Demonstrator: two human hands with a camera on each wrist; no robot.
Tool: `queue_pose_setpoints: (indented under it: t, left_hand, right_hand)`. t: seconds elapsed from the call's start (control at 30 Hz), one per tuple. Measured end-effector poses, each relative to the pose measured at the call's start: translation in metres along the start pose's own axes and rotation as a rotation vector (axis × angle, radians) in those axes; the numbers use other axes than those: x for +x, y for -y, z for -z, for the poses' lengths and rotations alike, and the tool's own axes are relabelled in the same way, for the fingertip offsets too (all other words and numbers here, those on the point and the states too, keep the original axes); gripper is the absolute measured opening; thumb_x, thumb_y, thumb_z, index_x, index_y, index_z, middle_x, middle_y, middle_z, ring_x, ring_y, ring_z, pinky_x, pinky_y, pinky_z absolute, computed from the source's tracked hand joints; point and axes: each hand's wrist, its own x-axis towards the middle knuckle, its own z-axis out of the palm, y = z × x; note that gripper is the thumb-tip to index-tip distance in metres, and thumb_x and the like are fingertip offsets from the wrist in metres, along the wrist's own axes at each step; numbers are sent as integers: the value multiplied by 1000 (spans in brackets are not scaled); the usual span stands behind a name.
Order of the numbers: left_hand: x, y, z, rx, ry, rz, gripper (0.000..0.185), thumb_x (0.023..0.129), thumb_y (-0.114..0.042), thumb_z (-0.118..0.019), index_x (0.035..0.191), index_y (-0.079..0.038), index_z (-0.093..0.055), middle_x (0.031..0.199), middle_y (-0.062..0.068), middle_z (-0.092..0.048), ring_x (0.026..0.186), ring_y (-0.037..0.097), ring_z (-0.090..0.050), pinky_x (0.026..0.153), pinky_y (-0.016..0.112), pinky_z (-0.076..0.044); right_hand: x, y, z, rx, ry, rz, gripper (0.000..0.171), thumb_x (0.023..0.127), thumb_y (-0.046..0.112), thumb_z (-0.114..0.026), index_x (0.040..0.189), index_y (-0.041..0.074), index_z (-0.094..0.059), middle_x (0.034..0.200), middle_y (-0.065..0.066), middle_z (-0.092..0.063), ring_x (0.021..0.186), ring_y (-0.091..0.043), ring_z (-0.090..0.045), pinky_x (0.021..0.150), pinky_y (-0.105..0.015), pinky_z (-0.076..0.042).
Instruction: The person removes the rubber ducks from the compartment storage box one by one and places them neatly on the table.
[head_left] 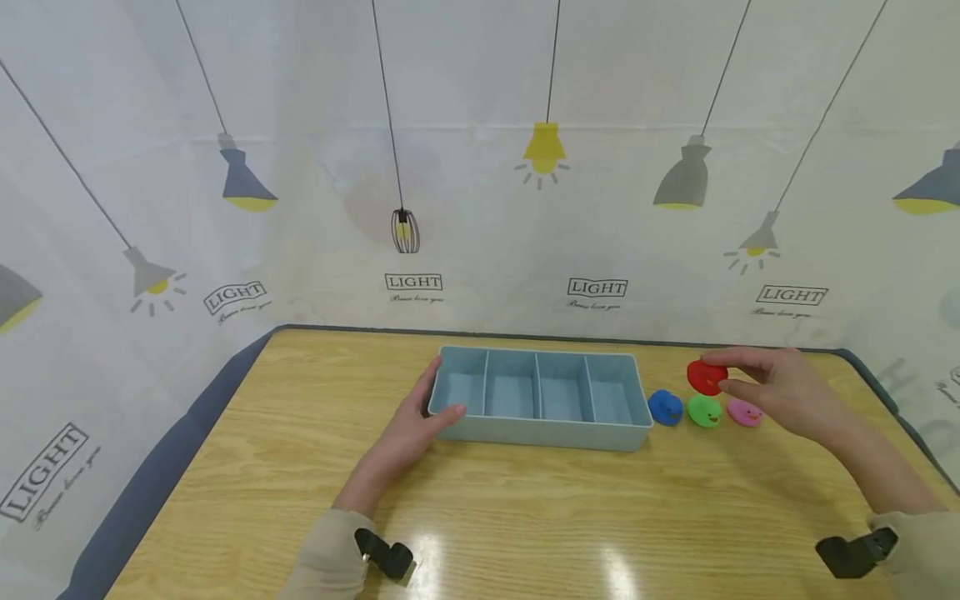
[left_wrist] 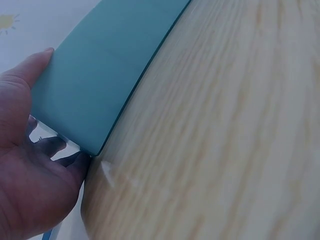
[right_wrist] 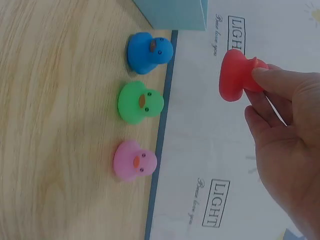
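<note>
1. Red rubber duck (right_wrist: 235, 75), pinched at its edge by the fingertips of the right hand (head_left: 787, 392), hangs above the table (head_left: 525, 517), just right of the tray.
2. Blue duck (head_left: 664, 407), green duck (head_left: 704, 411) and pink duck (head_left: 744, 412) sit in a row below it.
3. Light-blue divided tray (head_left: 540, 397) has its left end held by the left hand (head_left: 416, 425), thumb and fingers curled round the corner.
4. Risk, as judged: so shallow a pinch may let the smooth duck slip and drop onto the row.
</note>
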Motion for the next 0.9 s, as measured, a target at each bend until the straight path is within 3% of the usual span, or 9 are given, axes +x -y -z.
queue_pose_setpoints:
  t: [0.13, 0.23, 0.47, 0.6, 0.83, 0.9]
  left_hand:
    - [0, 0, 0, 7, 0, 1, 86, 101, -30, -68, 166, -34, -12, 171, 3, -11, 156, 27, -9, 123, 51, -16]
    - [-1, 0, 0, 8, 3, -1, 87, 100, -31, -69, 166, -34, -12, 171, 2, -11, 156, 27, -9, 123, 50, -16]
    - [0, 1, 1, 2, 3, -6, 88, 100, -31, -70, 166, -35, -12, 171, 3, -11, 156, 26, -8, 124, 50, -14]
    - [-1, 1, 2, 5, 4, -1, 89, 99, -33, -70, 166, -35, -12, 171, 2, -11, 156, 25, -8, 124, 50, -14]
    - [-1, 0, 2, 5, 8, -5, 89, 99, -35, -71, 166, -35, -11, 171, 2, -10, 156, 25, -7, 124, 50, -14]
    - [-1, 0, 2, 0, 10, -4, 89, 99, -34, -70, 166, -35, -11, 171, 2, -10, 156, 25, -7, 124, 50, -14]
  right_hand:
    - [-9, -12, 8, 8, -46, 0, 37, 86, -10, -75, 123, -5, -71, 111, 9, -71, 101, 22, -52, 83, -2, -44]
    - [-14, -21, 12, -30, -74, 0, 38, 85, -8, -77, 122, -4, -71, 110, 15, -70, 100, 22, -52, 82, -2, -43]
    - [-24, -43, 20, -121, -80, -91, 38, 88, -1, -77, 125, -2, -71, 115, -10, -73, 96, 26, -47, 77, -3, -44]
    - [-32, -54, 24, -174, -64, -186, 38, 93, 7, -75, 129, -3, -68, 122, -28, -67, 89, 26, -44, 67, -11, -48]
    - [-41, -74, 25, -197, -66, -237, 37, 94, 4, -73, 128, -8, -66, 124, -37, -61, 85, 27, -41, 62, -17, -52]
    - [-43, -82, 26, -199, -66, -246, 37, 94, 3, -72, 129, -10, -65, 125, -39, -60, 85, 24, -46, 61, -17, -52]
